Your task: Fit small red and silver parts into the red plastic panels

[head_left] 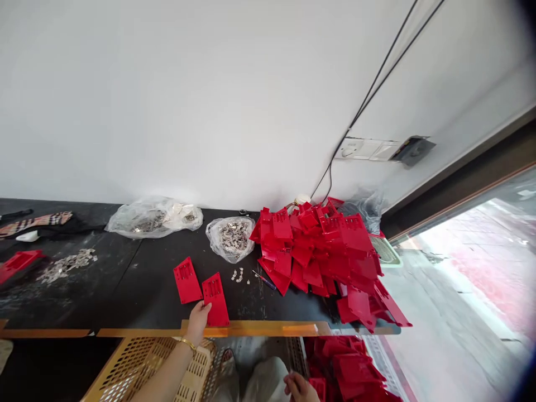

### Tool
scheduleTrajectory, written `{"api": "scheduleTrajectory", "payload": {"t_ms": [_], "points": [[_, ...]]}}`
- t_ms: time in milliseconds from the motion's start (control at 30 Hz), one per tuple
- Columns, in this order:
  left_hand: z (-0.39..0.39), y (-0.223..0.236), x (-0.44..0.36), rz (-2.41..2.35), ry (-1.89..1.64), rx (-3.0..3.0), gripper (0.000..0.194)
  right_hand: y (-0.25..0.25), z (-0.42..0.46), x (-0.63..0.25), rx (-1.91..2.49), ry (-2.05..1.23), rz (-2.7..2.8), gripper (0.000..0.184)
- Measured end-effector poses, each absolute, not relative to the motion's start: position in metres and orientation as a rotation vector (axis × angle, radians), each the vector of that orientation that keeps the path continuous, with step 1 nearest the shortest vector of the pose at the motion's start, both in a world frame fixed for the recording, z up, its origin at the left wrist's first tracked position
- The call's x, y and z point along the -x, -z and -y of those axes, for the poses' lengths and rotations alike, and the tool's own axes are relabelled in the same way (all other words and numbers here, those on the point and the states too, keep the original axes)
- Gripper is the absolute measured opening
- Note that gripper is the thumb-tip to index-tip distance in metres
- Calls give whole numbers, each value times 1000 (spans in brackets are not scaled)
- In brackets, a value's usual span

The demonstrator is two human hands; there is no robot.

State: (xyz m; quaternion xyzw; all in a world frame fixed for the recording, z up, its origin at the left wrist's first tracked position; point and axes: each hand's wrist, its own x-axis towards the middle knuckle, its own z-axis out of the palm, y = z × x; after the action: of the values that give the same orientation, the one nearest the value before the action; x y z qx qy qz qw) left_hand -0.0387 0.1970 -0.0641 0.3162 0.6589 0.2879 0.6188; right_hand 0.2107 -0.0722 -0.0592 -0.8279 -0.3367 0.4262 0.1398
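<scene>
My left hand (199, 318), with a gold bracelet at the wrist, grips the lower left edge of a red plastic panel (218, 310) near the table's front edge. Molded slots show in the panel's upper part. Just left of it lies a second similar red panel (189, 285), flat on the black table (138, 301). My right hand (298, 386) is low, below the table edge, its fingers curled together; whatever they may hold is hidden. Close beside that hand are red panels (355, 374) in a crate under the table.
A big heap of red panels (322, 251) covers the table's right side. Small metal clips fill a plastic bag (233, 237); loose ones (239, 274) and a screwdriver (264, 280) lie nearby. Another bag (153, 218) stands left. A yellow crate (125, 365) is below.
</scene>
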Motion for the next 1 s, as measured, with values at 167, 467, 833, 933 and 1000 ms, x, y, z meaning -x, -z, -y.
{"api": "scheduleTrajectory", "payload": {"t_ms": [167, 467, 833, 933, 1000], "points": [[-213, 66, 49, -1641, -668, -794, 29, 38, -11, -231, 2302, -1044, 1327, 15], [-172, 47, 57, -1846, -757, -907, 26, 40, -168, -263, 2451, -690, 1811, 28], [-119, 32, -13, -1844, -784, -891, 41, 59, -213, -278, 2599, -628, 2181, 29], [-116, 28, -20, -1853, -784, -883, 38, 59, -214, -283, 2580, -640, 2239, 31], [-115, 27, -20, -1873, -790, -875, 35, 57, -214, -286, 2566, -652, 2261, 31]]}}
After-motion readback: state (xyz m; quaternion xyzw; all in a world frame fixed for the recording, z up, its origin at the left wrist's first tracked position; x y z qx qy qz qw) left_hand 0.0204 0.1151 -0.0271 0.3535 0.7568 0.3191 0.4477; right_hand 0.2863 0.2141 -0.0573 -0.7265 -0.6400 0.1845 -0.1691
